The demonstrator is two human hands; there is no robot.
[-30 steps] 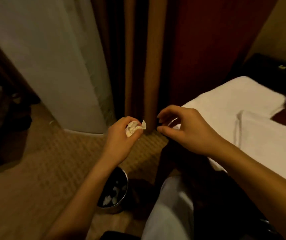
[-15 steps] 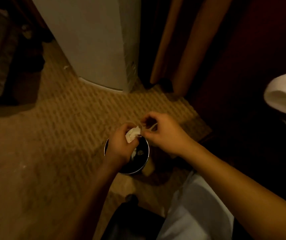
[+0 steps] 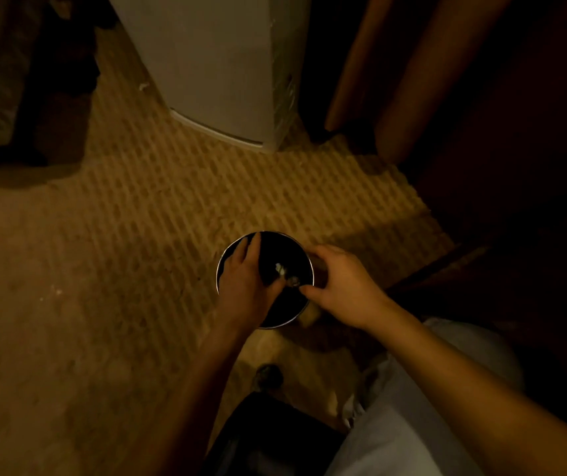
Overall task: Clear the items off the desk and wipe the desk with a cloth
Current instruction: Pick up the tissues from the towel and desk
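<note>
Both hands hung over a small round bin (image 3: 304, 255) that stood on the patterned carpet (image 3: 172, 207) — dark inside, with a bright metal rim. The left hand (image 3: 244, 283) reached across the bin's left side, its fingers (image 3: 253, 245) straight and relaxed, lying over the far-left part of the rim and holding nothing that could be seen. The right hand (image 3: 340, 286) hovered at the bin's right edge; its thumb and forefinger were drawn in close toward each other above the opening, and whether anything was pinched between them could not be told in the dim light.

Down inside the bin lay pale crumpled scraps (image 3: 280, 269), the brightest of them near the middle, just beyond the left thumb; another small pale bit (image 3: 294, 280) sat close to the tip of the right thumb. Whether that bit touched the thumb was unclear.

Beyond the bin a white cabinet (image 3: 220, 70) stood on the carpet, and to its right brown curtain folds (image 3: 412, 73) hung down to the floor. At the bottom of the view were the person's pale clothing (image 3: 412, 441) and a dark object (image 3: 275, 438) on the floor beside it — too dim to make out.
</note>
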